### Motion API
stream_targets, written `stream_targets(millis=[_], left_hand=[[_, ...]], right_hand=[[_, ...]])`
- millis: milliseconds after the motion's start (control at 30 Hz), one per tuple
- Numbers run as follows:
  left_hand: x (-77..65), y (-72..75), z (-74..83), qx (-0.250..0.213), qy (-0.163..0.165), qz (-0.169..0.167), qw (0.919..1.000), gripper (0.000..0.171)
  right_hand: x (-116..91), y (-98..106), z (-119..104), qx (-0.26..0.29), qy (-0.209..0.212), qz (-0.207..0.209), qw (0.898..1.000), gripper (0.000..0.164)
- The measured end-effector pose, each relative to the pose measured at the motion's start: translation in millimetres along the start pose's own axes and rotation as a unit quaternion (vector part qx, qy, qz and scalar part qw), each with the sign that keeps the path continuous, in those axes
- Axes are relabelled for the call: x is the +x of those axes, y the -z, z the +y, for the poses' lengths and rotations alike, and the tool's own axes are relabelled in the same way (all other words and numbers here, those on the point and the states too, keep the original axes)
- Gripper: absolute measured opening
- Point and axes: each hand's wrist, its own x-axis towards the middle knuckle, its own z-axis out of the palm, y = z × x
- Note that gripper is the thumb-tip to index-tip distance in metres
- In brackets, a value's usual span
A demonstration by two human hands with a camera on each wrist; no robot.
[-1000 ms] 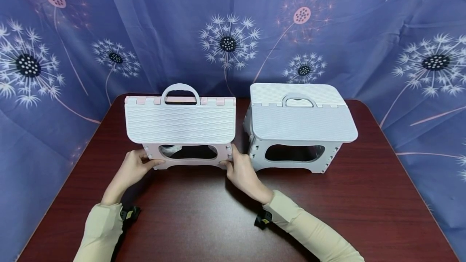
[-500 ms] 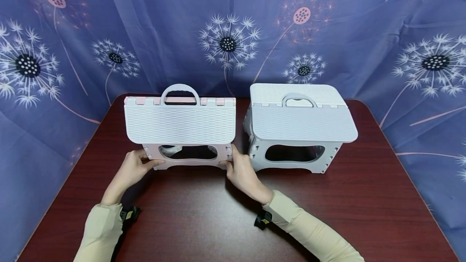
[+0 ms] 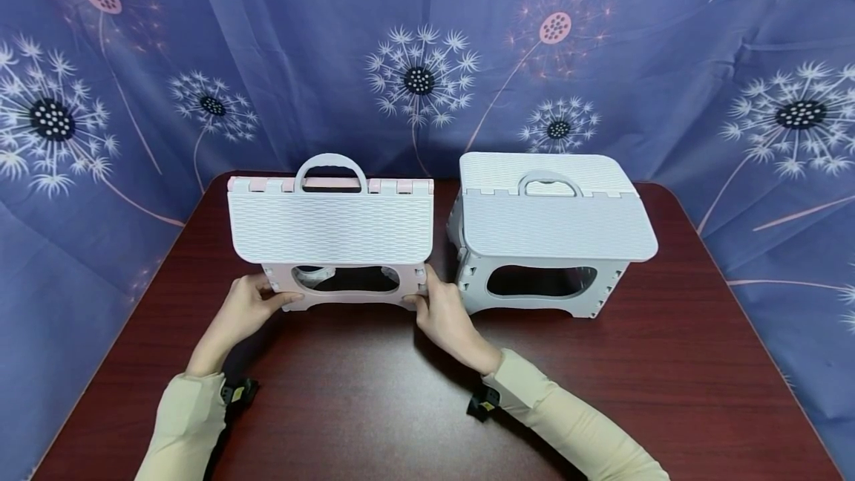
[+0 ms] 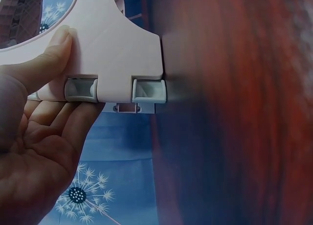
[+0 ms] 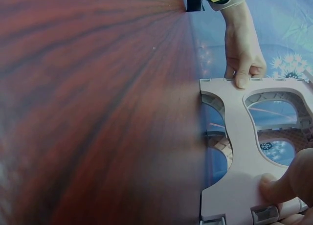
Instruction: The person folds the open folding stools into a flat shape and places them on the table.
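Observation:
A pink and white folding step stool (image 3: 330, 228) stands at the left back of the table, its textured white top slanting down toward me and its carry handle raised. My left hand (image 3: 250, 308) grips the left edge of its pale pink front leg panel (image 4: 117, 54), thumb on the front face and fingers behind the hinged edge. At the opposite edge, my right hand (image 3: 449, 316) pinches the panel the same way, with the thumb (image 5: 274, 188) on its face. Right beside it stands a grey and white folding step stool (image 3: 557, 225), unfolded with its top nearly flat.
Both stools stand on a dark red-brown wooden table (image 3: 374, 407). A blue cloth with dandelion prints (image 3: 300, 58) hangs behind and at both sides. The grey stool is close to my right hand. Black straps with small devices (image 3: 484, 401) sit at my wrists.

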Motion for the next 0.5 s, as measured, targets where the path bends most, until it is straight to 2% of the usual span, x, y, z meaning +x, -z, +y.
stream_targets(millis=[267,500], left_hand=[[0.9,-0.2,0.2,0.0,0.008,-0.003,1.0,0.01],[0.2,-0.1,-0.9,0.003,-0.002,-0.001,1.0,0.01]], right_hand=[[0.5,0.1,0.5,0.0,0.005,0.004,1.0,0.034],[-0.6,0.6,-0.4,0.008,0.001,-0.002,1.0,0.035]])
